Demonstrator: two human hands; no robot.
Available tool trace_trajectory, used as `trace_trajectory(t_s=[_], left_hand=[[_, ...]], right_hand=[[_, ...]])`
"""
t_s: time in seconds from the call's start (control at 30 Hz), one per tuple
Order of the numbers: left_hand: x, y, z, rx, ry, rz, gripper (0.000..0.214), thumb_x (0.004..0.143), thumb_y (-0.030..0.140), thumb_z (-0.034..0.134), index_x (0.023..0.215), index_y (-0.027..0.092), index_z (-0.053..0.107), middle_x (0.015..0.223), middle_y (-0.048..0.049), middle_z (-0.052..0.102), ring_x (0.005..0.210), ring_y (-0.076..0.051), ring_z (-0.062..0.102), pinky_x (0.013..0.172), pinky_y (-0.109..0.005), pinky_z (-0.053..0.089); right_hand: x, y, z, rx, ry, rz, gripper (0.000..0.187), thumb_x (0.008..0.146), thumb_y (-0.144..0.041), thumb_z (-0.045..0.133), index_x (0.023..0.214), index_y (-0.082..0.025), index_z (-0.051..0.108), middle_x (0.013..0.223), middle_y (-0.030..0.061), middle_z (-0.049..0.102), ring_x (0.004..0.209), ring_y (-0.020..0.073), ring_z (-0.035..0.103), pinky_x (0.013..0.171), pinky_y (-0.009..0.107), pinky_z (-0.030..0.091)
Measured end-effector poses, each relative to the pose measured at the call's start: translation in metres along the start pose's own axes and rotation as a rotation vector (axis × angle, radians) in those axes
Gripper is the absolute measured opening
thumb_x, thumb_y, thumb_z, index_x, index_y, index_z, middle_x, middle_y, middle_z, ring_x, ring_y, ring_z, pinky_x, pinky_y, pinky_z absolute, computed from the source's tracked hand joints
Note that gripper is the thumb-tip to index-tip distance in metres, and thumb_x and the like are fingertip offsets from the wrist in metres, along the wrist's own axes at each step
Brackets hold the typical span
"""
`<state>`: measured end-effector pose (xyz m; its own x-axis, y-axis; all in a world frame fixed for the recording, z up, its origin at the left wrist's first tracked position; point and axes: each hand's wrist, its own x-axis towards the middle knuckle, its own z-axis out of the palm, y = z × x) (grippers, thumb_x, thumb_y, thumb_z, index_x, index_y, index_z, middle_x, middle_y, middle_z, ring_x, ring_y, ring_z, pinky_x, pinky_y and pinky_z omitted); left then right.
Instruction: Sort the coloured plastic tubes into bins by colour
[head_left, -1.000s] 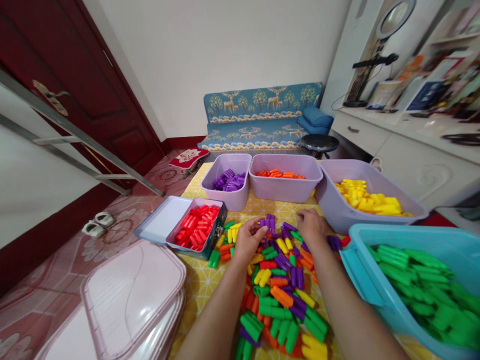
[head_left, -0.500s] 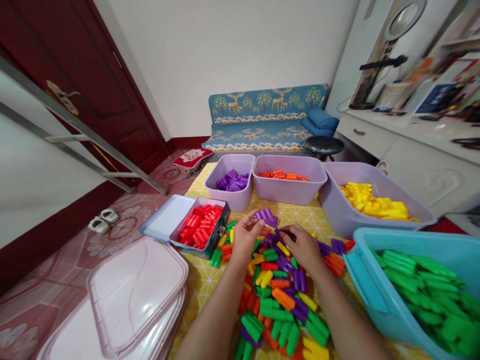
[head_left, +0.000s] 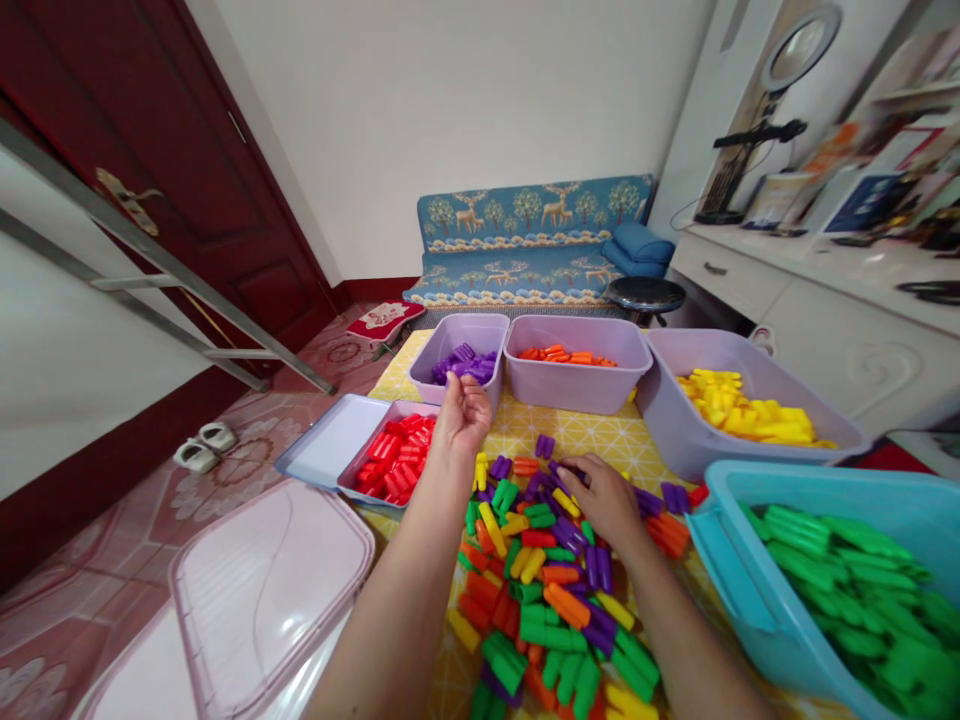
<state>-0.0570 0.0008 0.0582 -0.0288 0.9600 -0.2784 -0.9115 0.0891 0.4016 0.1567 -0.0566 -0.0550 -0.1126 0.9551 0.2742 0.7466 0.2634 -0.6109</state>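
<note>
My left hand (head_left: pixel 463 418) is raised at the near side of the lilac bin of purple blocks (head_left: pixel 466 362), fingers curled and thumb up. Whatever it may hold is hidden or merges with the purple blocks behind it. My right hand (head_left: pixel 602 492) stays low over the right part of the mixed pile of plastic building blocks (head_left: pixel 540 560), its fingertips closed on a purple block (head_left: pixel 559 470). Green, yellow, orange, red and purple blocks lie in the pile. A loose purple block (head_left: pixel 545 445) rests at its far edge.
A tin of red blocks (head_left: pixel 394 460) stands left, by stacked lids (head_left: pixel 270 590). Along the back are a lilac bin of orange blocks (head_left: pixel 577 375) and one of yellow blocks (head_left: pixel 750 400). A turquoise bin of green blocks (head_left: pixel 739 580) is at right, on the yellow tablecloth (head_left: pixel 630 435).
My left hand has moved left and away from me, from the pile to the purple bin; the purple block it held up no longer shows distinctly. My right hand has barely moved.
</note>
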Motion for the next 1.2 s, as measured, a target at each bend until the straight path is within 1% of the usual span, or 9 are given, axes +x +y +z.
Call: trace_trajectory(t_s=[0.1, 0.17, 0.3, 0.37, 0.5, 0.73, 0.9, 1.1, 1.2], left_hand=[[-0.004, -0.014, -0.014, 0.162, 0.005, 0.018, 0.042, 0.088, 0.051, 0.050, 0.068, 0.014, 0.054, 0.062, 0.0011, 0.057, 0.049, -0.003, 0.049, 0.045, -0.011, 0.041], [-0.011, -0.028, -0.030, 0.413, -0.021, 0.088, 0.041, 0.082, 0.055, 0.057, 0.076, 0.015, 0.060, 0.072, -0.0019, 0.062, 0.057, -0.007, 0.055, 0.051, -0.016, 0.044], [-0.025, -0.055, -0.068, 1.306, -0.050, 0.495, 0.021, 0.078, 0.033, 0.065, 0.090, 0.016, 0.067, 0.089, -0.0078, 0.067, 0.086, -0.019, 0.061, 0.078, -0.031, 0.047], [-0.030, -0.061, -0.081, 1.740, -0.074, 0.630, 0.025, 0.075, 0.026, 0.066, 0.099, 0.018, 0.068, 0.100, -0.0109, 0.066, 0.101, -0.026, 0.057, 0.089, -0.039, 0.042], [-0.036, -0.062, -0.086, 2.168, -0.121, 0.575, 0.034, 0.079, 0.030, 0.060, 0.111, 0.019, 0.067, 0.099, -0.0128, 0.066, 0.096, -0.027, 0.059, 0.085, -0.038, 0.042], [-0.036, -0.063, -0.084, 2.008, -0.423, 0.566, 0.040, 0.077, 0.014, 0.055, 0.114, 0.025, 0.065, 0.096, -0.0056, 0.066, 0.086, -0.020, 0.061, 0.078, -0.029, 0.047], [-0.035, -0.069, -0.086, 1.739, -0.542, 0.578, 0.046, 0.073, 0.002, 0.049, 0.111, 0.022, 0.067, 0.096, -0.0052, 0.066, 0.085, -0.017, 0.061, 0.078, -0.026, 0.048], [-0.040, -0.069, -0.082, 1.568, -0.558, 0.530, 0.028, 0.089, 0.030, 0.049, 0.106, 0.021, 0.069, 0.100, -0.0068, 0.070, 0.090, -0.019, 0.063, 0.079, -0.028, 0.048], [-0.045, -0.068, -0.080, 1.624, -0.585, 0.507, 0.036, 0.083, 0.041, 0.059, 0.113, 0.021, 0.066, 0.104, -0.0084, 0.069, 0.093, -0.022, 0.063, 0.082, -0.031, 0.048]], right_hand=[[0.000, 0.000, 0.000, 0.005, -0.007, -0.001, 0.028, 0.088, -0.037, 0.048, 0.099, -0.022, 0.068, 0.097, 0.0044, 0.068, 0.089, 0.0197, 0.062, 0.078, 0.031, 0.046], [0.001, 0.000, 0.000, 0.006, -0.012, 0.000, 0.028, 0.088, -0.037, 0.048, 0.097, -0.022, 0.069, 0.095, 0.0042, 0.067, 0.087, 0.0197, 0.062, 0.076, 0.030, 0.046], [0.000, -0.002, -0.002, 0.019, -0.013, -0.005, 0.027, 0.087, -0.039, 0.049, 0.097, -0.023, 0.069, 0.094, 0.0046, 0.067, 0.087, 0.0202, 0.062, 0.077, 0.031, 0.046], [0.000, -0.002, -0.002, 0.022, -0.016, -0.003, 0.028, 0.085, -0.042, 0.053, 0.097, -0.022, 0.069, 0.095, 0.0050, 0.067, 0.087, 0.0206, 0.062, 0.078, 0.032, 0.047], [-0.001, -0.004, -0.003, 0.019, -0.047, -0.016, 0.034, 0.078, -0.045, 0.061, 0.103, -0.022, 0.067, 0.098, 0.0057, 0.068, 0.090, 0.0218, 0.062, 0.080, 0.033, 0.047], [-0.004, -0.007, -0.002, 0.151, -0.122, -0.016, 0.047, 0.073, -0.031, 0.064, 0.119, -0.023, 0.060, 0.097, 0.0033, 0.068, 0.077, 0.0174, 0.059, 0.072, 0.031, 0.047], [-0.007, -0.009, -0.005, 0.337, -0.122, -0.012, 0.037, 0.076, -0.025, 0.058, 0.113, -0.020, 0.062, 0.087, 0.0016, 0.067, 0.071, 0.0154, 0.058, 0.069, 0.029, 0.048], [-0.008, -0.010, -0.010, 0.476, -0.107, -0.039, 0.021, 0.080, -0.022, 0.054, 0.097, -0.020, 0.066, 0.098, 0.0035, 0.069, 0.092, 0.0182, 0.062, 0.084, 0.031, 0.047], [-0.008, -0.008, -0.008, 0.469, -0.111, -0.040, 0.021, 0.080, -0.024, 0.055, 0.099, -0.020, 0.066, 0.100, 0.0045, 0.069, 0.095, 0.0193, 0.063, 0.086, 0.033, 0.047]])
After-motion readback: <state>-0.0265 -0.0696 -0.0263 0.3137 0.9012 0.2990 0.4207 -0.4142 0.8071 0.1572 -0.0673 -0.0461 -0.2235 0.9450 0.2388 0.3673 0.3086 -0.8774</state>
